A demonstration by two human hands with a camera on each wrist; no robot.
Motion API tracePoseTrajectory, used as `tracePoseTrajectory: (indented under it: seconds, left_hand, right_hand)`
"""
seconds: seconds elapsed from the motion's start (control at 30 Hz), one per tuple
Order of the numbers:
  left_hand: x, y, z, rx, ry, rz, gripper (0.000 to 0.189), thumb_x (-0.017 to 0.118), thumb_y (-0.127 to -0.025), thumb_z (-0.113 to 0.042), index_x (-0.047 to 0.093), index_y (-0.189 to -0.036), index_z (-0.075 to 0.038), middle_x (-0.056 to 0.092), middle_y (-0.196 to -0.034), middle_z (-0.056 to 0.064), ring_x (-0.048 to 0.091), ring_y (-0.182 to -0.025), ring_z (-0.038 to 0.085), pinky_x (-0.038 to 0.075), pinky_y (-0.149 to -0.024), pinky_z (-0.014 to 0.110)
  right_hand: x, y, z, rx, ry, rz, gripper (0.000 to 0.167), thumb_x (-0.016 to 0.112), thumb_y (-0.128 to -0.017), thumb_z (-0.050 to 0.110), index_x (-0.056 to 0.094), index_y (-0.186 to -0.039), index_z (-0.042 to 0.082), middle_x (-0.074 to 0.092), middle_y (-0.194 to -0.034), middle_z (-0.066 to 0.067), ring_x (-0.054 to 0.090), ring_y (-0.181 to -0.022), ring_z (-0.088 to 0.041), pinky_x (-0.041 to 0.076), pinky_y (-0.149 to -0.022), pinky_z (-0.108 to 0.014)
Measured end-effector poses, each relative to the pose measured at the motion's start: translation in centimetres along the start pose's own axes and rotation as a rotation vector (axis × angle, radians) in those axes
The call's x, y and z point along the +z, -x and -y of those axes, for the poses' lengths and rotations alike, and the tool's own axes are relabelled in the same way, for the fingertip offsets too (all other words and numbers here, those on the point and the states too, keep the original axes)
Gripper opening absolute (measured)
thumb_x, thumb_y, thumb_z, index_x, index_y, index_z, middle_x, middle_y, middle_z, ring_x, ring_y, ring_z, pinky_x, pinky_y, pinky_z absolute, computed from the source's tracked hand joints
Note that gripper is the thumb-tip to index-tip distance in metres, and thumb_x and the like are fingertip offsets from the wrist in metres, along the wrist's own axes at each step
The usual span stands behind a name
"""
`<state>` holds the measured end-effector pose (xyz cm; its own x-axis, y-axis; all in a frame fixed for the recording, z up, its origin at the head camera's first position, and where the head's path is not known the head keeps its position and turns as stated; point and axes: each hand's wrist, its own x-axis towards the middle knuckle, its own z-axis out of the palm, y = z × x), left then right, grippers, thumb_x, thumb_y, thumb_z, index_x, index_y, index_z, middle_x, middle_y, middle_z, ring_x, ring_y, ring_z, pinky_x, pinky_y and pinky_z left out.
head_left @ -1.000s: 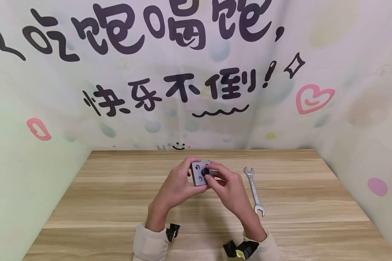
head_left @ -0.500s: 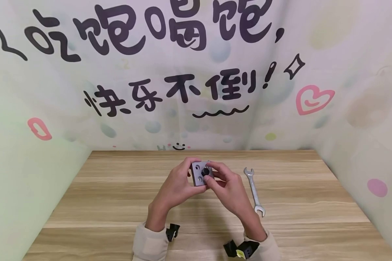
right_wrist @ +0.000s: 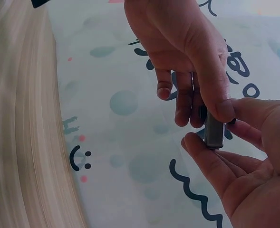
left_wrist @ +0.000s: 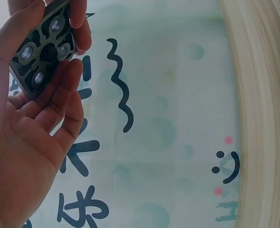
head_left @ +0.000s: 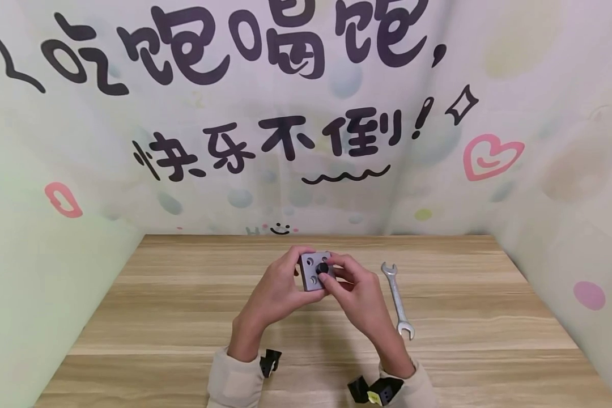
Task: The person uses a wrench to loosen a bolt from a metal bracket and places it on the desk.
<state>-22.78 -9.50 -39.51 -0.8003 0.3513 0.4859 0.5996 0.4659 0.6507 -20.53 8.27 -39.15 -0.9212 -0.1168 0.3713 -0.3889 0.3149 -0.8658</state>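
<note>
A grey square metal plate (head_left: 308,271) with several round holes is held up over the table, its flat face toward the head camera. From its middle sticks out a black bolt head (head_left: 322,268). My left hand (head_left: 275,288) grips the plate by its edges, thumb on one side and fingers on the other. With thumb and index finger, my right hand (head_left: 361,292) pinches the bolt head. The left wrist view shows the plate's recessed back (left_wrist: 28,73), with a dark round end at its centre. Seen edge-on in the right wrist view, the plate (right_wrist: 215,134) is partly covered by the right thumb.
A double open-ended wrench (head_left: 398,300) lies on the wooden table (head_left: 183,317), just right of my right hand. Behind the table hangs a printed cloth wall (head_left: 245,198), with side walls left and right. Black wrist devices (head_left: 382,390) sit at both sleeves.
My right thumb and index fingertip shift slightly around the black bolt head. Both hands and the plate otherwise stay nearly still; the wrench lies unmoved.
</note>
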Motion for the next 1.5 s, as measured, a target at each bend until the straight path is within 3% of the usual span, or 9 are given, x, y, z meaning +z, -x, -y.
tracePoseTrajectory:
  seconds: [0.27,0.87,1.1,1.37,1.5]
  left_hand:
    - [-0.05,0.02,-0.13,-0.005,-0.013,0.001,0.066,0.089,-0.072,-0.02,0.053,-0.125,-0.003,0.064,-0.102,0.004,0.053,-0.08,0.013,0.047,-0.067,0.023]
    - [-0.07,-0.01,-0.02,-0.017,0.019,0.01,0.069,0.09,-0.072,-0.021,0.053,-0.127,-0.004,0.064,-0.105,0.002,0.056,-0.081,0.017,0.049,-0.068,0.024]
    - [-0.07,0.03,-0.08,-0.017,0.03,0.014,0.068,0.09,-0.072,-0.023,0.053,-0.127,-0.006,0.064,-0.105,0.0,0.056,-0.081,0.017,0.049,-0.068,0.025]
    - [-0.1,0.03,-0.1,0.012,-0.004,-0.02,0.068,0.09,-0.07,-0.016,0.053,-0.126,-0.003,0.065,-0.105,0.005,0.055,-0.081,0.013,0.049,-0.069,0.026]
    - [-0.07,-0.03,-0.18,0.009,-0.016,-0.012,0.067,0.09,-0.07,-0.017,0.054,-0.125,-0.003,0.065,-0.107,0.005,0.055,-0.082,0.012,0.049,-0.069,0.025]
  right_hand:
    - [-0.18,-0.01,-0.19,-0.026,0.011,0.016,0.024,0.069,-0.092,0.005,0.068,-0.115,0.006,0.062,-0.133,-0.017,0.07,-0.103,-0.033,0.058,-0.077,-0.034]
    - [-0.4,-0.06,-0.32,-0.074,0.022,0.039,0.026,0.065,-0.093,0.002,0.07,-0.119,0.006,0.061,-0.134,-0.019,0.07,-0.103,-0.031,0.058,-0.08,-0.036]
    - [-0.41,-0.11,-0.45,-0.095,0.041,0.031,0.027,0.064,-0.093,-0.001,0.071,-0.118,0.006,0.062,-0.133,-0.018,0.065,-0.113,-0.035,0.058,-0.081,-0.036]
    - [-0.49,-0.09,-0.16,0.0,-0.029,0.065,0.037,0.068,-0.092,0.004,0.062,-0.129,0.006,0.063,-0.13,-0.017,0.067,-0.11,-0.034,0.057,-0.082,-0.034]
    - [-0.34,-0.11,-0.01,0.051,-0.054,0.038,0.032,0.07,-0.091,0.006,0.061,-0.123,0.006,0.062,-0.131,-0.014,0.067,-0.111,-0.031,0.057,-0.083,-0.034]
